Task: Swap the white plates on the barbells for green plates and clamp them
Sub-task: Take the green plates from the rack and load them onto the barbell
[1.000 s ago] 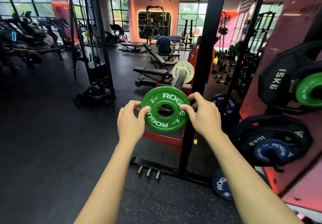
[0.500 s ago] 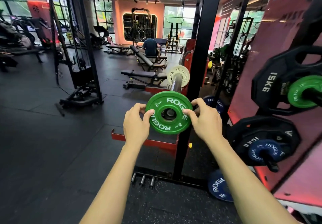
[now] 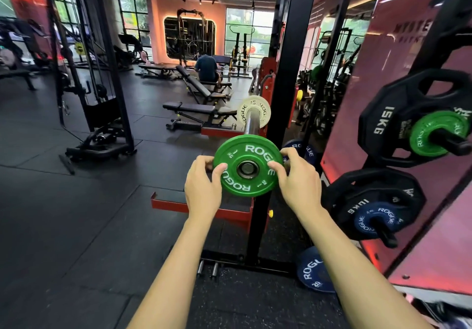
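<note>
A small green plate (image 3: 246,149) marked ROGUE sits on the near end of the barbell sleeve (image 3: 250,124), with the sleeve's end showing in its hole. My left hand (image 3: 203,188) grips the plate's left rim, and my right hand (image 3: 297,181) grips its right rim. Farther along the bar a white plate (image 3: 264,110) is on the far sleeve. No clamp is visible.
A black rack upright (image 3: 279,98) stands just right of the bar. On the right, storage pegs carry a black 15 kg plate (image 3: 390,124) with another green plate (image 3: 426,134), and blue plates (image 3: 375,220) below. Benches and a seated person (image 3: 205,68) are beyond.
The green plate has gone from just off the sleeve's end onto the sleeve; the bar's end now fills its hole. Both hands kept their grip and moved forward with it.
</note>
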